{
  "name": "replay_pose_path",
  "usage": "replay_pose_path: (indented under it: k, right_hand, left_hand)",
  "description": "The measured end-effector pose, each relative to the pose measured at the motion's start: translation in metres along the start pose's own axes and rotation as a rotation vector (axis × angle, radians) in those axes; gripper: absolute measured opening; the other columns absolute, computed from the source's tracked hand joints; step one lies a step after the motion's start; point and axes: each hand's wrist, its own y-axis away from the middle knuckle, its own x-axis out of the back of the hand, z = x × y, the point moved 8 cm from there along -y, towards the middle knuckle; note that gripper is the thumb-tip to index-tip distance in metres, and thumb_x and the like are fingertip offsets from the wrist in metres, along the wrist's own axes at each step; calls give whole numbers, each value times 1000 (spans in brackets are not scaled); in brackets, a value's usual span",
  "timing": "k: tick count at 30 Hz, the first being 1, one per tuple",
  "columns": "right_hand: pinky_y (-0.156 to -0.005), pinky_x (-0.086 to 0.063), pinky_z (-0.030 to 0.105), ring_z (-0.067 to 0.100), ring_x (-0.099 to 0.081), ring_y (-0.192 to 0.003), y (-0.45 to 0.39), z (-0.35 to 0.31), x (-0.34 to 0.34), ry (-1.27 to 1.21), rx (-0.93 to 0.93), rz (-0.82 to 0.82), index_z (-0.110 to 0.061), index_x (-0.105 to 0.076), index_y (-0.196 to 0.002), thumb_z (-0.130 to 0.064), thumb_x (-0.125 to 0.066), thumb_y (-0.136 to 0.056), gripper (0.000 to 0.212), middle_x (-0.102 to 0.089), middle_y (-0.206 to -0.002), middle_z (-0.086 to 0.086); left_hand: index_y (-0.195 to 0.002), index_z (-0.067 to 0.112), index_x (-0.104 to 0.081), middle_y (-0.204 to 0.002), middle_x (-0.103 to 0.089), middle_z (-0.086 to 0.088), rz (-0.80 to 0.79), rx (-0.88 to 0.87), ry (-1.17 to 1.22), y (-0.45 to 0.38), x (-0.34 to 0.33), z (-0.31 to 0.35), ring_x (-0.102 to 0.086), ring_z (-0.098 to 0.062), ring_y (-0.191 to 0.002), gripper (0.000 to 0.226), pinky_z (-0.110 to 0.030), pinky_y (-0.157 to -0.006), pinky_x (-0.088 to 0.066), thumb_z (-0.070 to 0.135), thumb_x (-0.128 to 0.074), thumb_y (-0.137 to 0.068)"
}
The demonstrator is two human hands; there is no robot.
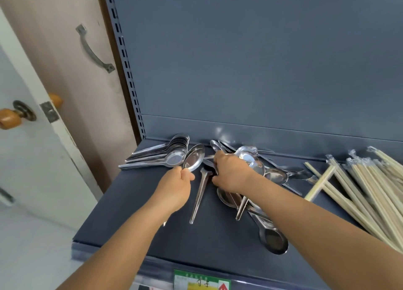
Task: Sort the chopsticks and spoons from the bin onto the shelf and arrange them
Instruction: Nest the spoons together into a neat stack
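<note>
Dark blue shelf (135, 202) holds a nested spoon stack (165, 153) just beyond the left hand (174, 189) pinching one spoon (194, 157), while the right hand (231, 174) curls into the loose pile (261, 174), and chopsticks (359, 187) lie unarranged to its right.

bare shelf (130, 220) surface lies open along the front left, below the stacked spoons (161, 156) at the back left. the loose spoon pile (257, 180) crowds the middle, reaching from the back panel (239, 60) nearly to the front edge. the chopsticks (366, 187) fill the right side. a narrow dark gap separates pile and chopsticks. above everything, the space is unobstructed.
</note>
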Motion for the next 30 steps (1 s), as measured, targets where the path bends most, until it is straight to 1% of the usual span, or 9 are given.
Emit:
replay_pose_path:
  k: [3, 5, 10, 12, 15, 18, 20, 26, 30]
  right_hand:
    - [-78, -45, 30, 32, -59, -107, 1, 8, 6, 12, -66, 46, -6, -43, -127, -11, -51, -87, 40, -63, -116, 14]
    - [-76, -45, 28, 31, -61, -103, 4, 19, 14, -39, -125, 83, -6, -52, -117, -9, -49, -86, 31, -66, -108, 14]
    - [-70, -58, 44, 24, -64, -56, 16, 42, 21, -591, -290, 91, 6, -60, -80, -2, -45, -82, 17, -63, -64, 17]
    - [-61, -59, 36, 16, -58, -44, 22, 41, 18, -815, -340, 64, -2, -56, -71, -4, -44, -89, 22, -59, -58, 10]
    - [-51, -52, 25, 18, -54, -47, 29, 27, 12, -1017, -357, -24, -4, -55, -65, -5, -45, -90, 27, -58, -61, 11]
    - [-57, -44, 30, 22, -51, -57, 29, 13, 7, -991, -303, -59, 6, -64, -72, -17, -51, -88, 30, -64, -68, 17]
    - [-51, -39, 28, 22, -47, -56, 30, 8, 7, -941, -296, -47, 1, -66, -78, -27, -52, -86, 33, -61, -67, 15]
    - [-39, -36, 16, 11, -46, -37, 30, -3, 12, -1052, -246, -15, -11, -55, -58, -23, -61, -88, 34, -57, -47, 2]
    - [-46, -32, 18, 9, -39, -43, 31, -19, 13, -963, -136, -45, -15, -57, -61, -29, -63, -86, 29, -55, -47, -5]
  left_hand:
    - [-92, 21, -57, -118, -57, -19, -15, 12, 31, -2, -4, -1, -52, -45, -111, 29, -52, -92, -46, 26, -29, -100]
    - [-94, 17, -58, -107, -59, -24, -15, 5, 57, -4, -7, 2, -57, -44, -96, 29, -52, -83, -47, 24, -30, -99]
    - [-106, 14, -56, -123, -58, -16, 1, 8, 137, -8, -15, 9, -53, -41, -115, 30, -48, -96, -45, 23, -29, -100]
    - [-107, 12, -55, -114, -62, -15, 11, 3, 163, -11, -19, 12, -60, -36, -96, 28, -44, -82, -48, 22, -30, -100]
    - [-99, 13, -53, -80, -58, -3, -14, -21, 214, -13, -26, 17, -45, -16, -62, 26, -29, -63, -36, 23, -29, -101]
    - [-90, 13, -51, -75, -62, -1, -75, -78, 200, -10, -33, 26, -45, -11, -57, 27, -28, -58, -34, 22, -28, -101]
    - [-92, 12, -52, -78, -67, -3, -100, -106, 213, -3, -33, 30, -45, -12, -55, 27, -26, -53, -34, 21, -28, -101]
    - [-84, 14, -48, -73, -59, -1, -66, -206, 129, 9, -15, 38, -51, -15, -66, 29, -26, -64, -42, 29, -30, -101]
    - [-104, 18, -53, -85, -70, 2, -127, -184, 149, 14, -11, 31, -58, -16, -68, 23, -28, -63, -45, 30, -33, -102]
